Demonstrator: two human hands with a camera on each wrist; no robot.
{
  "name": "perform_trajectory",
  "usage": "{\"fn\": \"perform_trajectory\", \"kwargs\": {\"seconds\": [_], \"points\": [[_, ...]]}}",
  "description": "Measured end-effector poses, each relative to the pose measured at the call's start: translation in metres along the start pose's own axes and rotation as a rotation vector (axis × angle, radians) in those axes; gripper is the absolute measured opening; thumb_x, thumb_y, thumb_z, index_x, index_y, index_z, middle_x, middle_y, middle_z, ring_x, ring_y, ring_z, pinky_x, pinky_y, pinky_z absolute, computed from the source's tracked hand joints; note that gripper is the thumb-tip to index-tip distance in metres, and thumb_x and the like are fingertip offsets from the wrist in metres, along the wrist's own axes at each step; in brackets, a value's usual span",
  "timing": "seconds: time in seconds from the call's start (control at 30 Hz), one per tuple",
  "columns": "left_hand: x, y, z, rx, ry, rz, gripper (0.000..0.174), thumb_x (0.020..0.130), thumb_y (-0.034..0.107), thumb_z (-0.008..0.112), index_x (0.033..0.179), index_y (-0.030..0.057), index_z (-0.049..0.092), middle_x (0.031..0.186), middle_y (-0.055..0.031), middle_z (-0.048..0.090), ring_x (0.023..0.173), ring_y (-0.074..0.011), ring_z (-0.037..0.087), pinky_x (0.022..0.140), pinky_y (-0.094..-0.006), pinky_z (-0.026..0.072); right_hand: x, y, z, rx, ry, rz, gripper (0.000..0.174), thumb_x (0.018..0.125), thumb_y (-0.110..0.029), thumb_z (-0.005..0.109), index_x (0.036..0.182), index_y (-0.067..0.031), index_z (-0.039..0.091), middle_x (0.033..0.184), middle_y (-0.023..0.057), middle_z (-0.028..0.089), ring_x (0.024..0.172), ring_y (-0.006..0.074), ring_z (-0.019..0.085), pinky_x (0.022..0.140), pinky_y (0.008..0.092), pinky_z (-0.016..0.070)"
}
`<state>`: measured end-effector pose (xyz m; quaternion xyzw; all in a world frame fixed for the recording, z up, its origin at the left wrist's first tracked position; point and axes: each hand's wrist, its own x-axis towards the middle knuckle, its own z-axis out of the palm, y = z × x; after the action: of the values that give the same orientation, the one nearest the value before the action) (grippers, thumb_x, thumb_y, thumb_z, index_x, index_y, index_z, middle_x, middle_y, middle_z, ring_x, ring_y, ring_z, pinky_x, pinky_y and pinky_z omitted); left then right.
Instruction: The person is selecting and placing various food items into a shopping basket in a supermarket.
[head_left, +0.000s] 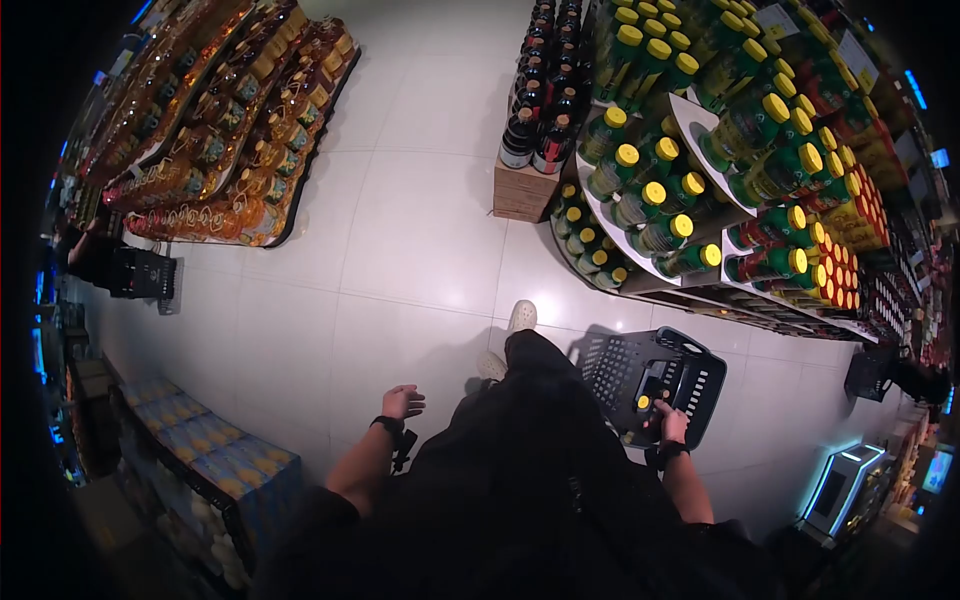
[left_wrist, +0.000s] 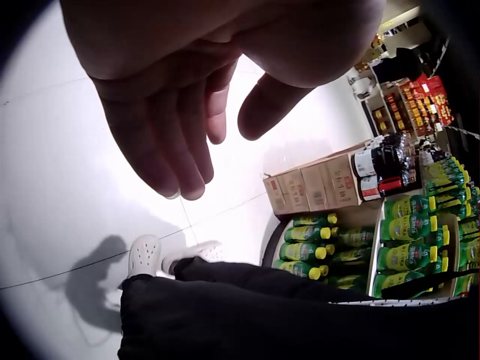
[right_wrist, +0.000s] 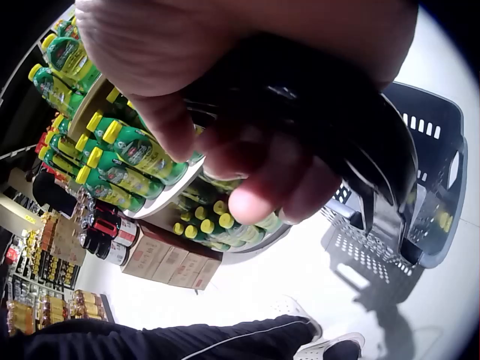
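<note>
My right hand (head_left: pixel 675 422) grips the black handle (right_wrist: pixel 322 105) of a dark grey shopping basket (head_left: pixel 708 375), its fingers curled round the bar in the right wrist view. The basket hangs at my right side, with perforated walls and an open top. Inside it a yellow cap (head_left: pixel 643 402) shows near my fingers; most of the contents are hidden. My left hand (head_left: pixel 403 402) hangs in the air over the floor at my left, fingers loosely bent and holding nothing. In the left wrist view its fingers (left_wrist: pixel 176 150) point downward, apart from the thumb.
A curved shelf of green bottles with yellow caps (head_left: pixel 653 192) stands ahead right. Beside it, dark bottles (head_left: pixel 520 135) top a carton (head_left: pixel 525 193). Oil jugs (head_left: pixel 285 165) fill a rack ahead left; stacked boxes (head_left: pixel 215 445) stand left. Pale tiled floor (head_left: pixel 400 230) lies between.
</note>
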<state>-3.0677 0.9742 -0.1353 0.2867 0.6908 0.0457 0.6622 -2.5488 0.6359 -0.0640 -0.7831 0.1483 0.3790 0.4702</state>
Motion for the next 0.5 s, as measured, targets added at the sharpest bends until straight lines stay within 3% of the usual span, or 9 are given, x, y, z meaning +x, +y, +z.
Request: {"fn": "perform_trajectory", "kwargs": {"seconds": [0.03,0.07,0.2,0.33,0.43,0.5], "points": [[0.004,0.005,-0.002,0.002,-0.01,-0.023,0.035,0.095,0.013,0.052,0.126,-0.0019,0.056,0.103,-0.0198,0.071,0.086,-0.0311,0.072,0.075,-0.0419,0.0606,-0.001,-0.005,0.011,0.005,-0.012,0.012,0.018,0.083,-0.016,0.074,0.083,-0.0052,0.059,0.061,0.0042,0.054,0.044,0.0177,0.051,0.044,0.0359,0.0523],[0.007,0.011,-0.004,0.001,-0.019,-0.041,0.035,0.095,0.013,0.051,0.126,-0.0018,0.056,0.103,-0.0201,0.071,0.085,-0.0314,0.072,0.075,-0.0423,0.0608,-0.001,-0.008,0.02,0.016,-0.043,0.018,0.018,0.082,-0.015,0.076,0.084,-0.0036,0.062,0.066,0.0024,0.057,0.047,0.016,0.052,0.046,0.0311,0.0478],[0.026,0.052,-0.012,0.033,-0.016,-0.046,0.035,0.094,0.011,0.051,0.126,-0.0027,0.056,0.103,-0.0214,0.071,0.085,-0.0332,0.072,0.073,-0.0436,0.061,0.014,-0.023,0.069,-0.09,-0.018,-0.22,0.017,0.081,-0.016,0.077,0.084,-0.003,0.066,0.065,-0.0001,0.059,0.054,0.0118,0.053,0.051,0.0284,0.0379],[0.034,0.115,-0.029,0.052,0.003,-0.064,0.037,0.093,0.009,0.051,0.127,-0.0033,0.056,0.104,-0.0227,0.071,0.086,-0.0347,0.072,0.074,-0.0446,0.0608,0.003,-0.051,0.124,-0.068,0.055,-0.009,0.018,0.086,-0.017,0.076,0.076,-0.0064,0.066,0.061,-0.0044,0.053,0.05,0.0073,0.045,0.047,0.0277,0.0321],[0.037,0.178,-0.032,0.208,-0.01,-0.008,0.038,0.092,0.009,0.052,0.128,-0.0038,0.055,0.105,-0.0235,0.071,0.088,-0.0354,0.072,0.076,-0.0448,0.0605,0.018,-0.029,0.16,0.057,0.082,-0.041,0.024,0.086,-0.022,0.078,0.072,-0.0072,0.064,0.059,-0.0044,0.052,0.048,0.0075,0.044,0.046,0.0279,0.0308],[0.058,0.211,-0.035,0.196,-0.008,-0.016,0.039,0.092,0.009,0.052,0.129,-0.0044,0.055,0.106,-0.0238,0.071,0.09,-0.0359,0.072,0.078,-0.045,0.0602,0.022,-0.028,0.184,-0.032,0.141,-0.088,0.028,0.087,-0.022,0.078,0.07,-0.008,0.062,0.058,-0.0041,0.053,0.047,0.0075,0.044,0.046,0.0282,0.0309]]}}
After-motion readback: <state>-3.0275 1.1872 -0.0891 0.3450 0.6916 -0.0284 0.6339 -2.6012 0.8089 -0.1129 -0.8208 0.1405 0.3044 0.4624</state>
